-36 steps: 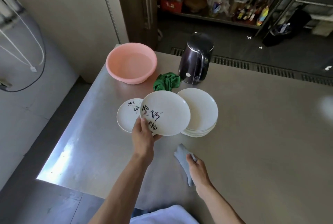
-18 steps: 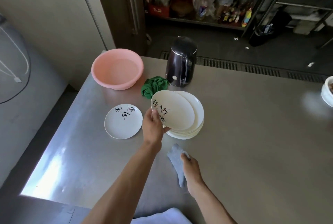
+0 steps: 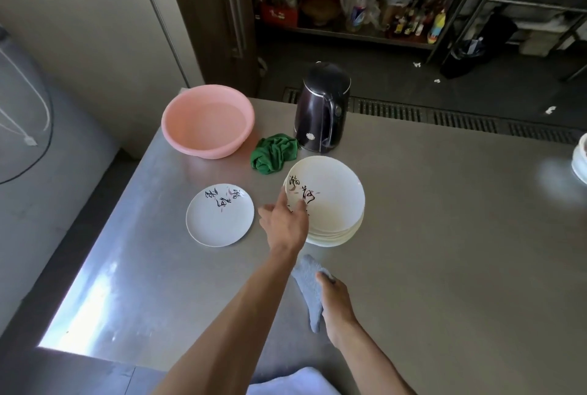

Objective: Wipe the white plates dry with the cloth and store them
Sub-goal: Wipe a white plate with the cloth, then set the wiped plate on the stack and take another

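Observation:
A stack of white plates [image 3: 341, 232] stands mid-table. Its top plate [image 3: 333, 194] carries black brush writing and lies flat on the pile. My left hand [image 3: 286, 223] is at that plate's left rim, thumb resting on it and the other fingers spread and loose. A single white plate [image 3: 216, 223] with the same writing lies on the table to the left of the stack. Nearer to me, my right hand [image 3: 333, 302] grips a grey-blue cloth [image 3: 308, 283] that lies against the steel table [image 3: 444, 251].
A pink basin [image 3: 206, 121] sits at the far left corner, with a crumpled green cloth [image 3: 274, 156] and a dark kettle [image 3: 320, 109] behind the stack. A white dish [image 3: 581, 159] peeks in at the right edge. The table's left edge drops to the floor.
My left hand carried the written plate rightward from above the single plate and laid it on top of the stack; its fingers have loosened. My right hand has stayed on the cloth.

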Demonstrator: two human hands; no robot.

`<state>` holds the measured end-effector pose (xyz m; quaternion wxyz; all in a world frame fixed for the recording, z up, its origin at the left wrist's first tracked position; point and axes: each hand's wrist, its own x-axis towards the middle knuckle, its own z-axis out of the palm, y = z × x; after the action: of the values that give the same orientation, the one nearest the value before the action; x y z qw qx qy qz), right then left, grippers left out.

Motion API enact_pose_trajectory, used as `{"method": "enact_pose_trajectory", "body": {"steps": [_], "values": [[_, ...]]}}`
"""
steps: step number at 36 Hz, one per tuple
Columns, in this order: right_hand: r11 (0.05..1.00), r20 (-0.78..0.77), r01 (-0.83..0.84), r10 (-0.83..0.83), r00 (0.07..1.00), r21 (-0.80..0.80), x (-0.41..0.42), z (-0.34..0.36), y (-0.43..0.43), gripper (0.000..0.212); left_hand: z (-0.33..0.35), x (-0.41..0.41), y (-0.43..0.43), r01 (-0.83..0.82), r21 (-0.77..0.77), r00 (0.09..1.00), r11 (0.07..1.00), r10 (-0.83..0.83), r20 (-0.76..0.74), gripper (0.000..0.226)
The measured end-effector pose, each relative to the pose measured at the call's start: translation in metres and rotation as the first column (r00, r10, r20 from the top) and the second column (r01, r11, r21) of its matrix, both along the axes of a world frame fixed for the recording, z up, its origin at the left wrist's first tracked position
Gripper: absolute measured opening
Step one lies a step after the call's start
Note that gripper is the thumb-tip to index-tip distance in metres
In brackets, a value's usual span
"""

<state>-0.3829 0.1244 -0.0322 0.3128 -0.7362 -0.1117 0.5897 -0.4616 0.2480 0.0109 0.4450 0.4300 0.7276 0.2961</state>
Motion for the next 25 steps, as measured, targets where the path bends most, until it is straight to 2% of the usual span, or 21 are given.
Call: {"method": "enact_pose_trajectory", "body": {"steps": [4, 9, 12, 14, 16, 18, 20, 22, 25], "values": [[1.0, 0.001, 0.003, -0.003, 1.0, -0.029, -0.005, 0.001, 0.005, 0.017, -0.008, 0.001, 0.0, 0.013, -0.024, 1.0, 1.0, -0.012, 0.026, 0.067], [0.998, 0.008, 0.006, -0.005, 1.0, -0.065, -0.011, 0.001, 0.01, 0.021, -0.013, -0.002, 0.003, 0.03, -0.014, 0.996, 0.999, -0.028, 0.082, 0.066], [1.0, 0.017, -0.001, 0.001, 1.0, -0.008, -0.02, -0.002, 0.009, 0.022, -0.021, -0.017, 0.003, 0.039, 0.017, 0.995, 0.999, -0.04, 0.087, 0.064], [1.0, -0.007, 0.011, -0.011, 1.0, 0.018, -0.025, -0.007, 0.01, 0.025, -0.031, -0.039, 0.004, -0.015, 0.024, 0.998, 1.0, 0.013, 0.067, 0.06], [1.0, -0.038, 0.002, -0.002, 0.999, -0.015, -0.028, -0.01, 0.013, 0.025, -0.046, -0.068, 0.007, -0.144, -0.008, 0.989, 0.99, 0.144, 0.014, 0.056], [0.998, -0.088, -0.021, 0.015, 0.996, -0.059, -0.032, -0.012, 0.015, 0.024, -0.062, -0.101, 0.009, -0.304, -0.086, 0.952, 0.949, 0.3, -0.055, 0.062], [0.998, -0.119, 0.038, -0.044, 0.992, -0.054, -0.037, -0.013, 0.017, 0.023, -0.076, -0.133, 0.01, -0.419, -0.19, 0.907, 0.888, 0.399, -0.135, 0.067], [0.996, -0.138, 0.087, -0.091, 0.986, -0.035, -0.043, -0.01, 0.017, 0.02, -0.093, -0.16, 0.011, -0.46, -0.282, 0.888, 0.842, 0.428, -0.17, 0.062], [0.991, -0.181, 0.135, -0.136, 0.974, -0.016, -0.05, -0.007, 0.018, 0.023, -0.113, -0.186, 0.013, -0.412, -0.338, 0.91, 0.846, 0.402, -0.101, 0.039]]}}
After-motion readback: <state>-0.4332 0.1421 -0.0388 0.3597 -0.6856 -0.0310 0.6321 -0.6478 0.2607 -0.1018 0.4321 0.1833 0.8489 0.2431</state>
